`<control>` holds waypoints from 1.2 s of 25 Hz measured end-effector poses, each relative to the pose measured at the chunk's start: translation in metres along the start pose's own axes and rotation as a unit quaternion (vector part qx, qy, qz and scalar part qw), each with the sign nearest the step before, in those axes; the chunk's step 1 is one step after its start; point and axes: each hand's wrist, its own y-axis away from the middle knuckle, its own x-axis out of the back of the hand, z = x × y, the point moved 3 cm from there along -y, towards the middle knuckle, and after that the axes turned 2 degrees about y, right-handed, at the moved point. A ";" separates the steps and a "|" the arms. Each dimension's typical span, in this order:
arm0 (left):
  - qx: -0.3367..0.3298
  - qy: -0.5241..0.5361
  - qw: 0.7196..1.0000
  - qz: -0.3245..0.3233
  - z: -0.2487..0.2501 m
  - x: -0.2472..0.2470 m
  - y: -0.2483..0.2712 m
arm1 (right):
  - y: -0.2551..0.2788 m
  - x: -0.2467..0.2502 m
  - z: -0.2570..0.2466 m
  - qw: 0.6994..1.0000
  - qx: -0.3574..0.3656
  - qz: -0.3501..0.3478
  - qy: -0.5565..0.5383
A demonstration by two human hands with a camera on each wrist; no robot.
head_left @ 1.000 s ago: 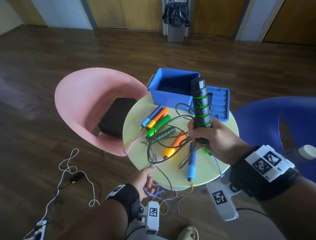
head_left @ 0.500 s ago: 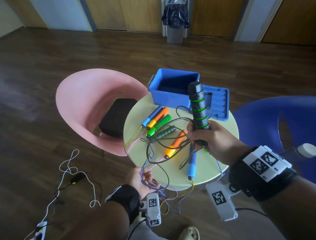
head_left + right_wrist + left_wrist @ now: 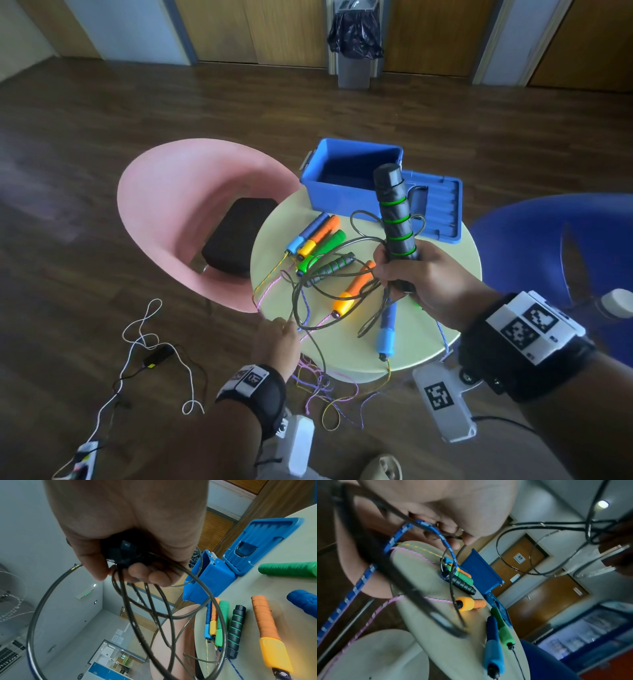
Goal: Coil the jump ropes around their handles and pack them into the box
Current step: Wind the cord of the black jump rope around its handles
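Head view: my right hand [image 3: 424,274] is gripping the black handle [image 3: 395,214] upright near the box [image 3: 349,171], freeing its cord [image 3: 308,329] for coiling. My left hand [image 3: 277,342] is pinching that cord farther from the box.

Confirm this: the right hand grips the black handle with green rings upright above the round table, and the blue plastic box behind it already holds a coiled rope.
Not quite. The right hand does grip the black handle with green rings upright above the round table, but the blue plastic box shows no coiled rope; the head view shows only its bare interior.
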 end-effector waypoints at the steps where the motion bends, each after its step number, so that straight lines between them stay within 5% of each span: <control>1: -0.023 0.005 1.000 0.007 0.000 0.000 -0.003 | 0.000 0.000 0.000 1.000 -0.001 0.000 0.001; 4: -0.019 0.020 0.999 0.033 -0.001 0.003 -0.007 | 0.000 0.001 0.002 1.000 -0.006 0.002 0.005; 7: 0.080 0.130 0.988 0.036 -0.008 0.002 -0.008 | 0.000 0.001 0.002 1.000 -0.008 0.003 0.010; 11: 0.215 0.413 0.884 0.040 -0.007 0.000 -0.001 | 0.000 0.001 -0.001 1.000 -0.012 0.002 0.012; 13: 0.210 0.447 0.868 0.040 -0.006 0.003 0.002 | 0.000 0.002 -0.002 1.000 -0.010 0.000 0.014; 15: 0.160 0.396 0.903 0.040 -0.008 0.007 0.003 | 0.000 0.003 -0.004 1.000 -0.012 -0.001 0.015; 17: 0.093 0.254 0.961 0.060 -0.009 0.017 0.004 | -0.001 0.003 -0.004 1.000 -0.014 -0.002 0.018; 19: 0.034 0.109 0.990 0.081 -0.004 0.024 0.004 | -0.001 0.005 -0.004 1.000 -0.017 -0.001 0.022; 22: -0.044 0.033 0.994 0.092 0.006 0.034 0.003 | 0.000 0.005 -0.005 0.999 -0.017 -0.001 0.032; 30: -0.089 0.111 0.985 0.100 0.014 0.078 0.002 | 0.005 0.011 -0.014 0.997 -0.007 0.037 0.061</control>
